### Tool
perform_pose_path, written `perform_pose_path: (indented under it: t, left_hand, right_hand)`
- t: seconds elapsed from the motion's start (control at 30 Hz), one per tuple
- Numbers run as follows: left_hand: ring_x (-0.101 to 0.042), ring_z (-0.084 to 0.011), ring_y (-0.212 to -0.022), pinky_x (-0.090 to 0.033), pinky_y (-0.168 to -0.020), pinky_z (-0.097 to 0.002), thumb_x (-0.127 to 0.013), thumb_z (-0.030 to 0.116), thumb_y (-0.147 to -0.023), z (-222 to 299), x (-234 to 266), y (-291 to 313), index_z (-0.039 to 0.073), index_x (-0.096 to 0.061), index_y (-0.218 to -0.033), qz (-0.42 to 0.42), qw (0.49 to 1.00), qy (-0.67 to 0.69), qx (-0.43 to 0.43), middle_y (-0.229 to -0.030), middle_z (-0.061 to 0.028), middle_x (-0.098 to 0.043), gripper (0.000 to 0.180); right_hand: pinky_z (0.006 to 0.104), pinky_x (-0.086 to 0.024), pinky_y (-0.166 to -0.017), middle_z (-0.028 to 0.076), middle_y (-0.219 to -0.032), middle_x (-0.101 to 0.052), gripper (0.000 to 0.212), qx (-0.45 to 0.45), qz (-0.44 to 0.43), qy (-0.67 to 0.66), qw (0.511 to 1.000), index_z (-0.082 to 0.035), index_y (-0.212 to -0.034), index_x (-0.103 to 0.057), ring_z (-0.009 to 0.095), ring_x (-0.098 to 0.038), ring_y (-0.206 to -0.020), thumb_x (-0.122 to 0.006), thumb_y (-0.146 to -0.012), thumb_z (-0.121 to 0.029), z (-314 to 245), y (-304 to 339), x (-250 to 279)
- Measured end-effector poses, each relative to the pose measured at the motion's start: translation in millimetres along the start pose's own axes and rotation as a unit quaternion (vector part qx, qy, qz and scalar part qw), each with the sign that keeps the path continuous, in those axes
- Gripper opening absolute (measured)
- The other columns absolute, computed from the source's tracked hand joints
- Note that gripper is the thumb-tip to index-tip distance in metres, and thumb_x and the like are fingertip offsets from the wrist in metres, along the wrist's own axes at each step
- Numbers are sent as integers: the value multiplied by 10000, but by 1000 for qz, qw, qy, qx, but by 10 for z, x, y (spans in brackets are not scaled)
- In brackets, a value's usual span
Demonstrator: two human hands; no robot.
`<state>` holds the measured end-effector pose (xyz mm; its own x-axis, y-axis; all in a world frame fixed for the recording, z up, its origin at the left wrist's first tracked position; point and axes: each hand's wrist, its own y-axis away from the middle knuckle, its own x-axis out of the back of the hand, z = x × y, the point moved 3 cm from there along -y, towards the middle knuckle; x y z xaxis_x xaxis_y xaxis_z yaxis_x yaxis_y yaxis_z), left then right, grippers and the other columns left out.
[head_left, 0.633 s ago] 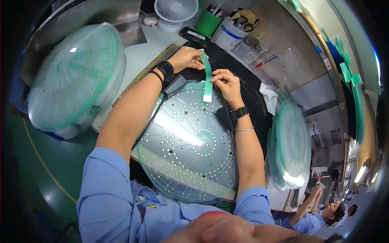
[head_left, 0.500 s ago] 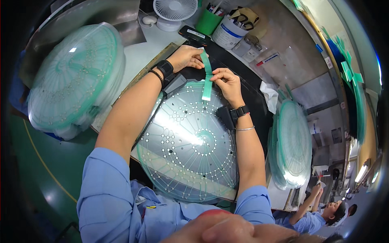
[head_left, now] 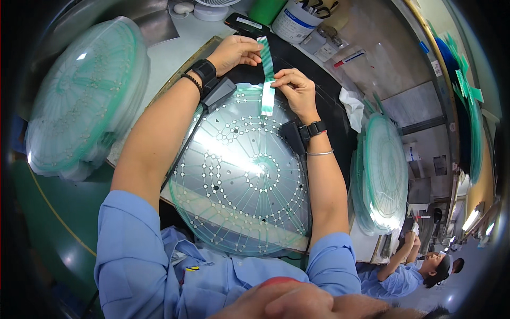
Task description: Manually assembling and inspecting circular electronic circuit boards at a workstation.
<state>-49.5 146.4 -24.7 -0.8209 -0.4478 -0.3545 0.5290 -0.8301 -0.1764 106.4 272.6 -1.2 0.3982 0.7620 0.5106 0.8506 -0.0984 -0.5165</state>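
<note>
Over the black surface (head_left: 330, 91), left hand (head_left: 232, 54) and right hand (head_left: 298, 95) both pinch one green strip (head_left: 267, 59).

The top edge crops the white fan (head_left: 211, 11) and the green container (head_left: 264, 10); glare washes out part of the pattern on the round sheet (head_left: 241, 175).

One stack (head_left: 79, 101) lies left of the sheet (head_left: 241, 186); another stack (head_left: 385, 175), right; a tub (head_left: 293, 24), behind.

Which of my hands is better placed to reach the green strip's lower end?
Your right hand, probably: it touches the strip around its middle, closer to that end, while your left hand is up near the top.
</note>
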Motion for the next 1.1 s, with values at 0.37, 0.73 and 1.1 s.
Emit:
perform_pose_path:
  t: [0.37, 0.73, 1.1]
  left_hand:
    - [-629, -140, -738, -528, -649, -261, -591, 202, -852, 78, -52, -26, 31, -610, -1000, 8, 1000, 5, -15, -888, -65, -640, 227]
    - [-608, -146, -769, -511, -685, -328, -545, 203, -898, 225, -413, 31, 71, -549, -1125, -28, 974, 219, -47, -916, -12, -598, 263]
    - [-616, -233, -852, -527, -731, -330, -448, 395, -926, 529, -113, 285, 71, -409, -1305, 25, 992, -122, 7, -1174, -119, -525, 500]
  right_hand:
    - [213, -446, -648, 44, -992, -630, 371, -50, 18, 58, 997, -70, -1132, -606, 69, -526, -726, -682, -769, -91, -363, -193, 176]
    - [191, -237, -407, -41, -599, -481, 570, -312, -33, -24, 949, -16, -919, -651, 25, -353, -457, -318, -951, -478, -209, 1410, 1296]
    - [231, -446, -746, 61, -943, -616, 270, -207, 121, -139, 961, 41, -1049, -569, 109, -558, -826, -472, -943, -187, -325, 1806, 1064]
